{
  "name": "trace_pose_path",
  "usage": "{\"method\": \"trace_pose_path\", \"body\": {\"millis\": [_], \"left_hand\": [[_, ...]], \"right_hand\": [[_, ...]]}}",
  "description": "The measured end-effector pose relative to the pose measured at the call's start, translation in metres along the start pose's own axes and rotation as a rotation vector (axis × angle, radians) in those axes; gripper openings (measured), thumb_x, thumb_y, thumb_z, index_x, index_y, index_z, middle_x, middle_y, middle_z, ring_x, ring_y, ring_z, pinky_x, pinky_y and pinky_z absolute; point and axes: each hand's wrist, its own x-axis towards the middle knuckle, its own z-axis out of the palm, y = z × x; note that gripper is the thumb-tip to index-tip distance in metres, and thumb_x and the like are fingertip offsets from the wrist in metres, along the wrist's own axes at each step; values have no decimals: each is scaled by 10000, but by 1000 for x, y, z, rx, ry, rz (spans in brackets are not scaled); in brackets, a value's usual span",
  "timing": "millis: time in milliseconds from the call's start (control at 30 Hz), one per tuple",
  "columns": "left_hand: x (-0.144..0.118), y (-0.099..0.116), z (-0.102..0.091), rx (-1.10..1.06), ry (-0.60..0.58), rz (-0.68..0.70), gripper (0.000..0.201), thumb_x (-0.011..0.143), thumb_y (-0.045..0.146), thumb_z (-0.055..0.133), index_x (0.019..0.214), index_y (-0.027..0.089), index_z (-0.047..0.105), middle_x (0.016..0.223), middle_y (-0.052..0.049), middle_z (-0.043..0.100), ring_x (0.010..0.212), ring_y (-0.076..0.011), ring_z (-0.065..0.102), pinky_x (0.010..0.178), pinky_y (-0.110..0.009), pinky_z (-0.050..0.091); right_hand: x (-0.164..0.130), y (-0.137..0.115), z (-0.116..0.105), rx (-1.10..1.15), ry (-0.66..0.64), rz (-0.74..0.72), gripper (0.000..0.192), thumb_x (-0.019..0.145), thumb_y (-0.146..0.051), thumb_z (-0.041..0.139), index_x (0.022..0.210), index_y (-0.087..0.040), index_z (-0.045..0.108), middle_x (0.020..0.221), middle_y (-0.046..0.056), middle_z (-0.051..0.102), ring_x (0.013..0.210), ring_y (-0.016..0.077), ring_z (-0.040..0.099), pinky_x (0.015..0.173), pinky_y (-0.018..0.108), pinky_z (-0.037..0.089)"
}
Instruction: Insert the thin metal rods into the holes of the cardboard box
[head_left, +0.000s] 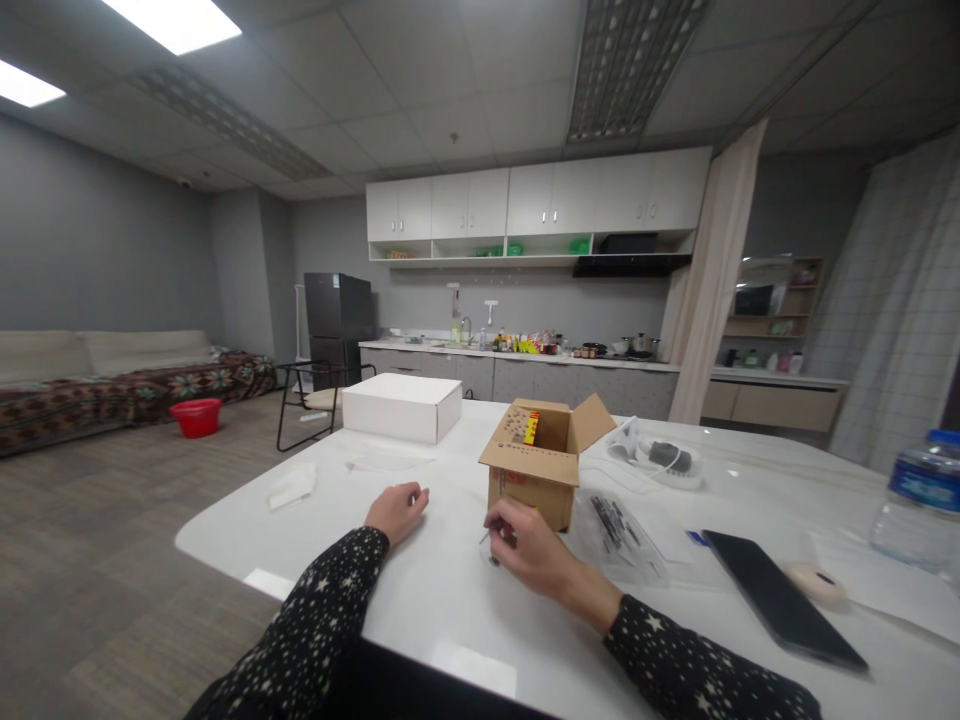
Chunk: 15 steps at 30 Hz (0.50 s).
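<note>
My right hand (531, 552) is just in front of an open cardboard box (532, 490), its thumb and fingers pinched together. A thin, shiny sliver shows at those fingertips, too small to name. Below them, a small clear piece with a dark spot (493, 561) lies on the white table (427, 610). My left hand (397, 513) rests on the tabletop left of the box, loosely curled, with a gap between thumb and fingers and nothing seen in it. A yellow and red packet (531, 428) stands inside the box. To its right is a clear plastic tray (652, 565) holding several dark, thin metal pieces (615, 522).
A white box (403, 407) stands at the back left, with a crumpled tissue (292, 486) nearer. White cables and a grey device (670, 458) lie behind the tray. At right are a black tablet (784, 598), a beige mouse (815, 583) and a water bottle (921, 505).
</note>
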Motion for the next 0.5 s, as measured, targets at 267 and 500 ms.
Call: {"method": "trace_pose_path", "body": {"millis": [267,500], "left_hand": [[0,0,0,-6,3,3,380,862,427,382,633,193,576,603,-18,583,601,-144,502,606,-246,301],[0,1,1,10,-5,-7,369,857,423,396,642,192,587,616,-23,592,616,-147,515,607,-247,301]], "right_hand": [[8,-39,-31,-5,39,-185,170,797,-80,474,875,-191,576,831,38,576,754,144,547,658,258,462],[33,-63,-80,6,310,-277,127,821,-119,507,885,-195,586,811,26,587,761,143,561,696,284,483]]}}
